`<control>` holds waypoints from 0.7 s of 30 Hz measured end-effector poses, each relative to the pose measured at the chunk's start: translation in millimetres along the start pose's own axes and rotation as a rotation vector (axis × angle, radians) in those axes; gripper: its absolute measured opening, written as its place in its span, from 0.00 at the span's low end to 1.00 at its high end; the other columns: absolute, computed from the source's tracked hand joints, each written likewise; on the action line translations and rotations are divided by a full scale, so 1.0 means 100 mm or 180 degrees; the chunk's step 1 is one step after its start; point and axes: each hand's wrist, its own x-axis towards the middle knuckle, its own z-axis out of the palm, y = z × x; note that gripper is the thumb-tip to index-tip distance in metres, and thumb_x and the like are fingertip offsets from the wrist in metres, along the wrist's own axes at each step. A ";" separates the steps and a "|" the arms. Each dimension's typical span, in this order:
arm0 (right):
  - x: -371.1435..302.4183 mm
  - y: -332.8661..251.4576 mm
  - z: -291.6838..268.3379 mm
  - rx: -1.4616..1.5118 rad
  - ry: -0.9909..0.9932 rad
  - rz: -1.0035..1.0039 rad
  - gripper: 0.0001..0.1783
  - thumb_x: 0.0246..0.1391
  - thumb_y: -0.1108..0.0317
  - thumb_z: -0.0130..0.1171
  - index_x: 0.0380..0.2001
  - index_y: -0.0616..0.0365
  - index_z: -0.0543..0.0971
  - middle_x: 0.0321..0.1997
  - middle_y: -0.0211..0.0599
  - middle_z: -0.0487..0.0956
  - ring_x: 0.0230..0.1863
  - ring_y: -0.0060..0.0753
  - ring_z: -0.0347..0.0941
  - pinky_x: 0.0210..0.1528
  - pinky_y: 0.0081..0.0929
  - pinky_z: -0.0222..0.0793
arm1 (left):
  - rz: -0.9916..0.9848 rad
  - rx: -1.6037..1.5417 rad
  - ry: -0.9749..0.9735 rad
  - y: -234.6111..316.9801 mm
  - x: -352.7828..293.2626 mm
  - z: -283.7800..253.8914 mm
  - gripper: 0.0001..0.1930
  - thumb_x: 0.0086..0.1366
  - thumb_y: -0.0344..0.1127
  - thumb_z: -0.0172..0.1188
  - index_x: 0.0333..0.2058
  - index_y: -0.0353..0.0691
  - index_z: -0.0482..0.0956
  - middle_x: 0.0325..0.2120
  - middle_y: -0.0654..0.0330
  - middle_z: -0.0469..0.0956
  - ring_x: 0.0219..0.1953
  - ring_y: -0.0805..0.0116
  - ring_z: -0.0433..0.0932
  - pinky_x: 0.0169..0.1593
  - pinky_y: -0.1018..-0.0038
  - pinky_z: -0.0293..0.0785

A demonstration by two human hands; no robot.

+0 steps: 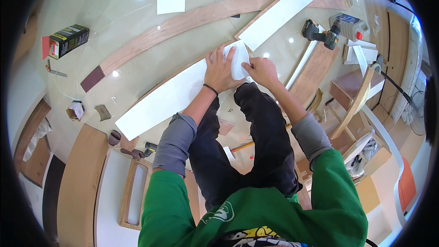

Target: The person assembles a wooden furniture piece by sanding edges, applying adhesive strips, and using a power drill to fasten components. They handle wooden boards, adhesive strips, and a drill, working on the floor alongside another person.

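A long white-faced board (164, 93) lies slantwise before me, with a wooden edge along its far side. My left hand (221, 69) lies across its right end, fingers bent over a smooth white sheet-like piece (239, 59) and the board's far edge. That piece looks curved; whether it is part of the board I cannot tell. From the right, my right hand (261, 71) pinches the piece's near right edge between thumb and curled fingers. My knees are just below both hands.
Beyond lie a curved wooden strip (183, 20) and another white-faced board (283, 11). A cordless drill (324, 34) and a jug (350, 26) stand at the far right. A black-and-yellow can (68, 41) is at the left. Wooden boxes (356, 84) and offcuts crowd the right.
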 end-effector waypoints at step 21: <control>-0.34 -0.21 0.32 -0.0407 0.1156 0.0300 0.29 0.51 0.49 0.60 0.43 0.66 0.71 0.42 0.51 0.73 0.45 0.54 0.71 0.48 0.46 0.68 | -0.0768 0.0536 -0.0213 0.15 -0.32 -0.18 0.66 0.33 0.62 0.74 0.67 0.40 0.48 0.63 0.45 0.55 0.66 0.43 0.52 0.66 0.44 0.47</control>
